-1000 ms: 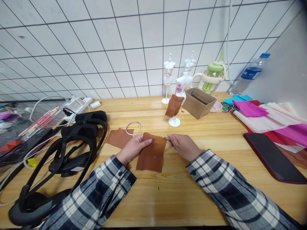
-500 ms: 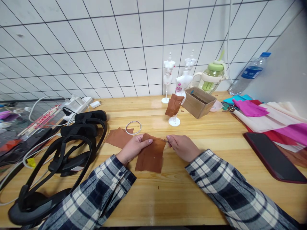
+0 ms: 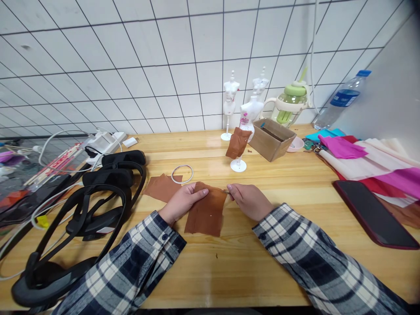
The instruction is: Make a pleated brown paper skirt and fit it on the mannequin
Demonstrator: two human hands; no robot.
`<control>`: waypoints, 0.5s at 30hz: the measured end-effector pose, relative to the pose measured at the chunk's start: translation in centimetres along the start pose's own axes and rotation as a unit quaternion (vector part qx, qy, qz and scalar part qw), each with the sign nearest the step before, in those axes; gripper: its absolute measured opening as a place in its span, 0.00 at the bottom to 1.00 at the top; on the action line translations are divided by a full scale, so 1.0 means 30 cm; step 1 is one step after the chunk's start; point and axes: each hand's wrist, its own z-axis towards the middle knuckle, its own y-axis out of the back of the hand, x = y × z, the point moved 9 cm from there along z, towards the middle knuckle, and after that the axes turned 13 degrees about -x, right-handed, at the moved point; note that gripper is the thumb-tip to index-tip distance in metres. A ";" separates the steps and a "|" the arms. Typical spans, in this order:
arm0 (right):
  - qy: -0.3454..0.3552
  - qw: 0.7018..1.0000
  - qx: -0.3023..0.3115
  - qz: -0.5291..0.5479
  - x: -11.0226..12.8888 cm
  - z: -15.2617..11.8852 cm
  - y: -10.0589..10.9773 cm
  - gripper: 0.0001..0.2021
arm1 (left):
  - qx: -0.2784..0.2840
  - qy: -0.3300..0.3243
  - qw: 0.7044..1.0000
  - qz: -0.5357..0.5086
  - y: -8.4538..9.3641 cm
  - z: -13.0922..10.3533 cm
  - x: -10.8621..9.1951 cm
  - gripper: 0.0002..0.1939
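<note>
My left hand (image 3: pixel 184 200) pinches the upper left of a brown piece of cloth (image 3: pixel 206 214), with the thumb on top and the fingers behind it. The cloth hangs down toward the table and has a tiny pale spot. At its upper right corner my right hand (image 3: pixel 248 200) is closed, thumb against bent fingers, on a thin metal piece (image 3: pixel 227 192) whose end touches the cloth edge. Too little of that piece shows to tell its kind. Another brown cloth piece (image 3: pixel 161 188) lies beyond my left hand, partly under a silver ring (image 3: pixel 182 174).
White mini dress forms (image 3: pixel 231 98) stand at the back, one draped with brown cloth (image 3: pixel 238 143). Beside them are a cardboard box (image 3: pixel 273 144), a green-lidded jug (image 3: pixel 292 103) and a pink dish (image 3: pixel 296 144). Black headsets (image 3: pixel 108 179) lie left; a phone (image 3: pixel 374 214) and coloured fabrics (image 3: pixel 370 162) right.
Almost nothing differs. Both hands keep their hold at the cloth's upper edge, and the whole view has shifted very slightly.
</note>
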 end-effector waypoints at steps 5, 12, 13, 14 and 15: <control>0.000 1.000 0.006 -0.014 0.002 0.000 -0.003 0.24 | -0.003 0.001 1.000 0.001 0.006 0.002 0.003 0.12; 0.003 1.000 0.001 -0.026 0.012 -0.002 -0.002 0.23 | 0.007 0.003 1.000 -0.001 -0.002 -0.002 0.002 0.12; 0.002 1.000 -0.001 -0.025 0.011 -0.002 -0.001 0.23 | 0.008 0.004 1.000 -0.003 -0.002 -0.001 0.003 0.12; 0.002 1.000 -0.002 -0.024 0.010 -0.002 -0.001 0.23 | 0.009 0.005 1.000 -0.004 -0.002 0.000 0.004 0.12; 0.002 1.000 -0.004 -0.023 0.009 -0.002 -0.001 0.23 | 0.008 0.005 1.000 -0.003 -0.002 0.001 0.005 0.13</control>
